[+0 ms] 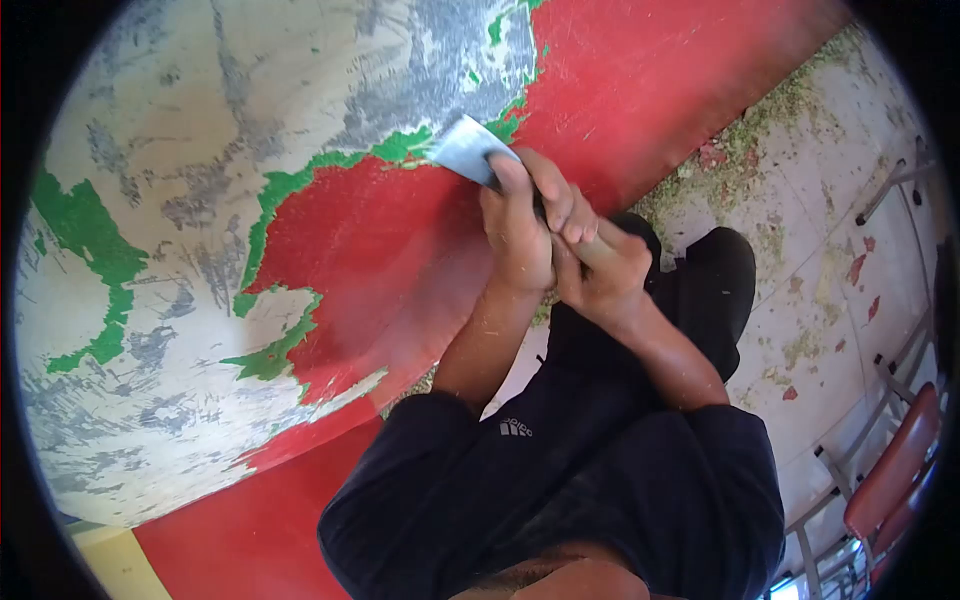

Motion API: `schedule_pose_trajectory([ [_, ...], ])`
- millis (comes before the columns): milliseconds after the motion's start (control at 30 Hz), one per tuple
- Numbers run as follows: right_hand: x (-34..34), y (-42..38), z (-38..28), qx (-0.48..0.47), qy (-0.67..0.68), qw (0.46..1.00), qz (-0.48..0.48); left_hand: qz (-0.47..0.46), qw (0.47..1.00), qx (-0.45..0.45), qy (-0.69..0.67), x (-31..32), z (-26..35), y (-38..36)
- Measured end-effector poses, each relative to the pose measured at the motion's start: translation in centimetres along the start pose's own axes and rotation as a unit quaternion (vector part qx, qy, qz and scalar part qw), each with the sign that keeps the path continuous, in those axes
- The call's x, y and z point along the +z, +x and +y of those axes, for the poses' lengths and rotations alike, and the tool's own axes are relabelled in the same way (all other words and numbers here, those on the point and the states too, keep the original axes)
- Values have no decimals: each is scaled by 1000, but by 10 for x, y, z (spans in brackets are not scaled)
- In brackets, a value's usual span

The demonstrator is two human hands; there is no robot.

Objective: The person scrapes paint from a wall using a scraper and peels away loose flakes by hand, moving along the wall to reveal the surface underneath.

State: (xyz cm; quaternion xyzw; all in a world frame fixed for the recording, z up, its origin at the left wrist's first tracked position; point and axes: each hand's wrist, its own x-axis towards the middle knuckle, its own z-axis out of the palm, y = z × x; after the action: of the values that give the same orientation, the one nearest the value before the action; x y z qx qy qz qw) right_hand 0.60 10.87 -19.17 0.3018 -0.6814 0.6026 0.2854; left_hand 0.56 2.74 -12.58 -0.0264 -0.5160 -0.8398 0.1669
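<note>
A scraper (468, 150) with a wide metal blade meets the wall at the ragged border between red paint (345, 225) and the stripped area. My left hand (518, 232) is closed around the scraper near the blade, its thumb lying along the tool. Farther back, my right hand (605, 262) grips the handle end, with fingers close against the left hand. Most of the handle is hidden by the fingers. Green paint (285, 195) shows in a thin, torn band along the red edge.
Bare, scratched white and grey wall (180, 90) spreads to the left. Paint flakes (780, 120) litter the tiled floor (800, 330) along the wall's foot. A chair with a red seat (893, 460) and metal legs stands at the lower right. My dark-clothed knees are close to the wall.
</note>
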Motion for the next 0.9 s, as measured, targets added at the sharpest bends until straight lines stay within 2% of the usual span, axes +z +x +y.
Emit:
schedule_pose_trajectory([
  [133,-7,18,-7,-45,-30,998,-16,-3,1000,9,-28,6,11,-8],
  [233,-14,-2,6,-8,-57,998,-29,-45,998,11,-47,-2,-16,1],
  [267,-14,-2,15,-47,-62,997,-28,-52,997,20,-61,-3,-16,4],
  [367,-16,20,0,-79,-49,995,-48,-48,993,18,-102,-4,-5,-3],
  [500,-22,3,7,-40,-84,994,-60,-62,991,18,-115,-4,-18,-3],
  [533,-16,4,12,-34,-74,996,-33,-60,992,19,-109,-5,-24,2],
  [633,-12,19,0,-73,-51,995,-35,-93,988,40,-119,-6,0,5],
  [667,-13,25,-6,-106,-70,991,-46,-77,990,37,-115,-3,4,4],
  [800,-13,9,4,-42,-66,997,-29,-62,992,2,-112,-7,-15,-1],
  [900,-13,10,7,-52,-53,996,-46,-82,990,29,-113,-12,-12,4],
])
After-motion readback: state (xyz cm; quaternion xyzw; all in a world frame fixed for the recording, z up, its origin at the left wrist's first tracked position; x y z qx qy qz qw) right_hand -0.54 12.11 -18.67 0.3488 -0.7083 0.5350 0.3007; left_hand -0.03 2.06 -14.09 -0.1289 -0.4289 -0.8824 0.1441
